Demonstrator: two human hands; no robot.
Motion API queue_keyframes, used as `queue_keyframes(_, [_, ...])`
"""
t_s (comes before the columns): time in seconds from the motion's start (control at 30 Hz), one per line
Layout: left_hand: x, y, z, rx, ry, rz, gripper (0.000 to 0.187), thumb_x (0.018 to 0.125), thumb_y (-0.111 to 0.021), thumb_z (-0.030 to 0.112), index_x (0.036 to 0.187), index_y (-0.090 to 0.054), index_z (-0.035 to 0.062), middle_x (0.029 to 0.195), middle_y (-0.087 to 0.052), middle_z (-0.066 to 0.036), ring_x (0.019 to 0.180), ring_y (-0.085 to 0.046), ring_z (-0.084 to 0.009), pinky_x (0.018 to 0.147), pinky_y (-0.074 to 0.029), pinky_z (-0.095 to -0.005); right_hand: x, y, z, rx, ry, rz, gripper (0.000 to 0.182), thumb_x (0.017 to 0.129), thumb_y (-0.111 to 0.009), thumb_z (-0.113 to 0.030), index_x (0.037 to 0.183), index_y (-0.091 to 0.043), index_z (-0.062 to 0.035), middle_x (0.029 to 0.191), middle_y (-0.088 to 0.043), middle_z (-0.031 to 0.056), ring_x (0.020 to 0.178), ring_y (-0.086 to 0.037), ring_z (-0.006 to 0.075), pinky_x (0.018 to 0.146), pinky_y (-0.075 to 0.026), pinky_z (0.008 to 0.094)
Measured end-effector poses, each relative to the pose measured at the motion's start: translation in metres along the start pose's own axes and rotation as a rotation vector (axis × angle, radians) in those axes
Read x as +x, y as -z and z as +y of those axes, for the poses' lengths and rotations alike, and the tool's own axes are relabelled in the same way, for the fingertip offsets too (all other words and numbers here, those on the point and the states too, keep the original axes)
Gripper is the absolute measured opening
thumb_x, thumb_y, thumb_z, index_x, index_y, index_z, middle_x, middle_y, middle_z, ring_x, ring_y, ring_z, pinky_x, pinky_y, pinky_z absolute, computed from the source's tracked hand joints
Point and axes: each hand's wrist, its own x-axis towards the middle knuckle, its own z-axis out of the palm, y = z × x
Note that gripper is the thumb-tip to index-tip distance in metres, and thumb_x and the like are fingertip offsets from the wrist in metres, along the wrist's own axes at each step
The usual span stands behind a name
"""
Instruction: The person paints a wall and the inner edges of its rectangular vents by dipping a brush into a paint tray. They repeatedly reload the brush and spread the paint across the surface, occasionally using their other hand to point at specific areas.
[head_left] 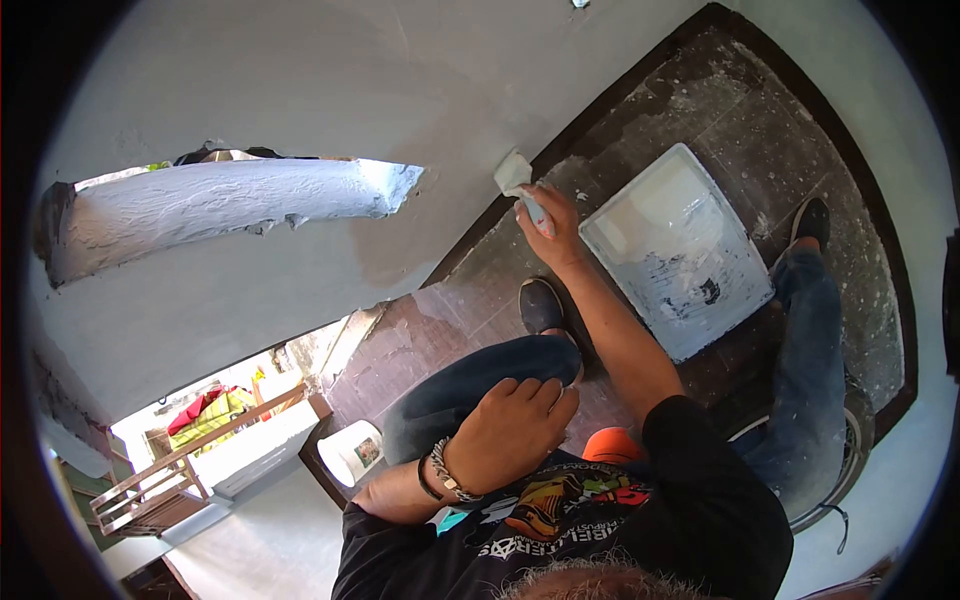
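Observation:
My right hand [552, 222] is closed around the pale handle of a paintbrush [514, 172]. The broad head is coated in white paint and lies against the bottom of the grey wall [450, 110], just above the dark skirting [585, 130]. To the right of that hand, a large white paint tray [683, 345] sits on the floor, with pale wet paint at its far end and dark smears nearer me. My left hand [512, 432], with a chain bracelet at the wrist, rests on my bent knee. Its fingers are curled loosely, their tips partly hidden, and nothing shows in them.
The tiled floor [480, 300] is paint-spotted. A white bucket [350, 452] stands at lower left, near a wooden railing [200, 470]. The wall has a rough-edged opening [230, 200]. An orange object [612, 445] is between my legs; a round metal rim [855, 430] shows behind my right leg.

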Motion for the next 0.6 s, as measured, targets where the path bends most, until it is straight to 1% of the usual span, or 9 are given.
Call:
queue_keyframes(0.1, [-0.002, 0.002, -0.002, 0.012, -0.003, 0.01, 0.047, 0.077, -0.071, 0.025, 0.116, -0.054, 0.0045, 0.107, -0.061, -0.008, 0.096, -0.061, -0.0228, 0.08, -0.047, -0.0347, 0.002, 0.014, -0.002, 0.046, 0.087, -0.002, 0.023, 0.078, -0.068, -0.001, 0.101, -0.065, -0.002, 0.089, -0.064, 0.0151, 0.081, -0.063, 0.0339, 0.072, -0.051, 0.0374])
queue_keyframes(0.2, [-0.003, -0.001, -0.002, -0.001, -0.012, 0.03, 0.047, 0.077, -0.071, 0.025, 0.115, -0.054, 0.0043, 0.106, -0.061, -0.008, 0.097, -0.061, -0.0228, 0.081, -0.046, -0.0343, -0.004, 0.022, 0.018, -0.033, -0.077, 0.074, 0.022, 0.078, -0.067, -0.001, 0.099, -0.066, -0.0023, 0.087, -0.064, 0.0154, 0.08, -0.063, 0.0332, 0.071, -0.05, 0.0373])
queue_keyframes(0.3, [-0.005, -0.003, -0.002, -0.008, -0.018, 0.044, 0.047, 0.076, -0.072, 0.025, 0.115, -0.055, 0.0042, 0.106, -0.061, -0.009, 0.096, -0.061, -0.0229, 0.081, -0.047, -0.0343, 0.007, 0.017, 0.032, -0.085, -0.085, 0.089, 0.021, 0.078, -0.067, -0.001, 0.099, -0.066, -0.0016, 0.086, -0.064, 0.0161, 0.079, -0.063, 0.0335, 0.07, -0.05, 0.0377])
queue_keyframes(0.43, [-0.004, -0.002, -0.004, 0.004, -0.016, 0.06, 0.046, 0.076, -0.072, 0.024, 0.114, -0.055, 0.0045, 0.105, -0.061, -0.008, 0.095, -0.061, -0.023, 0.08, -0.047, -0.0341, 0.031, 0.009, 0.017, -0.032, -0.059, 0.081, 0.021, 0.079, -0.067, -0.001, 0.1, -0.065, -0.0002, 0.087, -0.064, 0.0161, 0.077, -0.064, 0.0322, 0.069, -0.05, 0.037])
queue_keyframes(0.53, [-0.006, -0.004, -0.004, 0.01, -0.028, 0.085, 0.045, 0.075, -0.072, 0.023, 0.113, -0.055, 0.0051, 0.103, -0.061, -0.008, 0.094, -0.061, -0.0229, 0.079, -0.047, -0.0342, 0.05, 0.014, -0.011, 0.045, -0.034, 0.072, 0.021, 0.079, -0.068, -0.002, 0.1, -0.065, 0.0008, 0.089, -0.065, 0.0153, 0.078, -0.065, 0.0289, 0.07, -0.05, 0.0351])
queue_keyframes(0.6, [-0.008, -0.006, -0.003, 0.017, -0.043, 0.109, 0.044, 0.074, -0.073, 0.023, 0.111, -0.055, 0.0055, 0.101, -0.061, -0.007, 0.093, -0.062, -0.0228, 0.078, -0.047, -0.0343, 0.064, 0.021, -0.038, 0.067, -0.007, 0.051, 0.019, 0.08, -0.067, -0.001, 0.099, -0.065, 0.0026, 0.088, -0.065, 0.0131, 0.08, -0.065, 0.0228, 0.072, -0.05, 0.0311])
